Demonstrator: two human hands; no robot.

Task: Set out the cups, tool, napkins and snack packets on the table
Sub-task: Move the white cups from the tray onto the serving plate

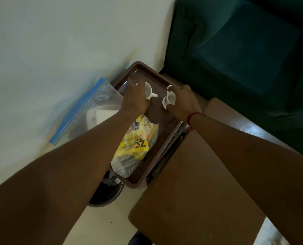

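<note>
A brown tray (141, 71) lies to the left of the wooden table (198, 188). Over its far end each of my hands grips a small white cup. My left hand (134, 99) is closed around the left cup (149, 91), whose handle points right. In my right hand (184, 101) is the right cup (168, 99), tilted. Nearer me in the tray lies a clear bag with yellow snack packets (136, 144). A zip bag (92, 110) with a blue seal, holding white napkins, rests left of the tray. No tool is visible.
A dark green armchair (244, 55) stands behind the table at the upper right. Below the tray's near end sits a dark round bin (106, 193) with crumpled paper in it. A pale floor stretches to the left.
</note>
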